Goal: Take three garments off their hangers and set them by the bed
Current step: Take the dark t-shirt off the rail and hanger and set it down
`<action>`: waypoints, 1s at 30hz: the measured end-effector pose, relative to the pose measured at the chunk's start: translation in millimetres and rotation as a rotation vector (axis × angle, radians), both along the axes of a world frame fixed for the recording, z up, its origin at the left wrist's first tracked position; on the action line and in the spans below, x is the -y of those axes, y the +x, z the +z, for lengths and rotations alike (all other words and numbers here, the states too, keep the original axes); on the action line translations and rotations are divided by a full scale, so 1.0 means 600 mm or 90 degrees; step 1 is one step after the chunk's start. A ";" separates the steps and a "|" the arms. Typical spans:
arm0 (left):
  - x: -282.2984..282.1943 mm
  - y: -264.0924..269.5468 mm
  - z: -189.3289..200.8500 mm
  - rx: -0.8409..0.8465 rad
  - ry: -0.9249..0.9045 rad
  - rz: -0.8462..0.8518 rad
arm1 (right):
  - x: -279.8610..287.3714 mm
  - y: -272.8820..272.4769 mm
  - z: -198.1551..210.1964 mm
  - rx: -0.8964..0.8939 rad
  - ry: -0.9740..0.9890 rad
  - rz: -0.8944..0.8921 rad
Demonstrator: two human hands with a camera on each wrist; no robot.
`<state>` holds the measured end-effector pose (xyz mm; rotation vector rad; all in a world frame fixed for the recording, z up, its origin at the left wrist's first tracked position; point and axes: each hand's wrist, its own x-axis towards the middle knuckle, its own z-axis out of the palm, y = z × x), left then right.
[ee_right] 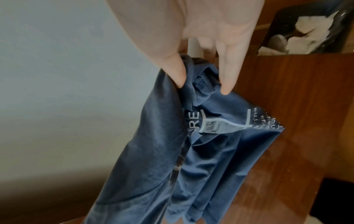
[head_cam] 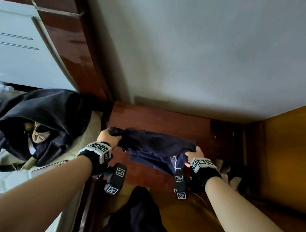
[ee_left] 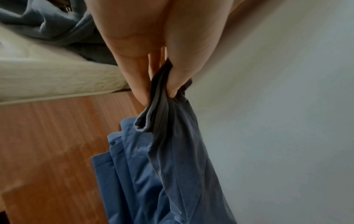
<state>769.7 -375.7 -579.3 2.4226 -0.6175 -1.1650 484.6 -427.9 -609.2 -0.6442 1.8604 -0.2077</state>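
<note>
A dark blue garment (head_cam: 153,145) with white printed lettering (ee_right: 195,119) hangs stretched between both hands, above the reddish wooden surface (head_cam: 159,120) beside the bed. My left hand (head_cam: 109,137) pinches its left end; in the left wrist view the thumb and fingers (ee_left: 138,84) squeeze a bunched fold of the garment (ee_left: 172,151). My right hand (head_cam: 196,154) pinches the other end of the garment (ee_right: 153,151) between thumb and fingers (ee_right: 228,84). No hanger shows in any view.
A black hooded garment (head_cam: 39,126) lies heaped on the cream mattress (head_cam: 2,181) at the left. Another dark cloth (head_cam: 138,214) lies below my hands. A plain wall (head_cam: 207,56) rises ahead. A dark bin with white paper (ee_right: 306,33) stands at the right, by an orange-brown panel (head_cam: 291,152).
</note>
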 end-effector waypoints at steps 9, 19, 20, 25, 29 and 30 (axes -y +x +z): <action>-0.019 -0.018 0.005 -0.039 0.090 -0.148 | -0.031 -0.029 0.022 -0.052 0.050 0.066; -0.115 -0.069 0.144 0.015 0.040 -0.468 | -0.225 0.011 0.155 -0.072 -0.057 0.232; -0.136 -0.083 0.158 0.022 0.037 -0.519 | -0.263 0.011 0.167 -0.079 -0.071 0.228; -0.227 -0.173 0.208 0.042 0.047 -0.819 | -0.432 -0.022 0.217 -0.083 -0.054 0.153; -0.298 -0.288 0.241 0.088 0.059 -1.051 | -0.553 -0.100 0.267 -0.117 -0.043 0.081; -0.317 -0.328 0.251 0.108 0.045 -1.106 | -0.587 -0.131 0.282 -0.138 -0.046 0.056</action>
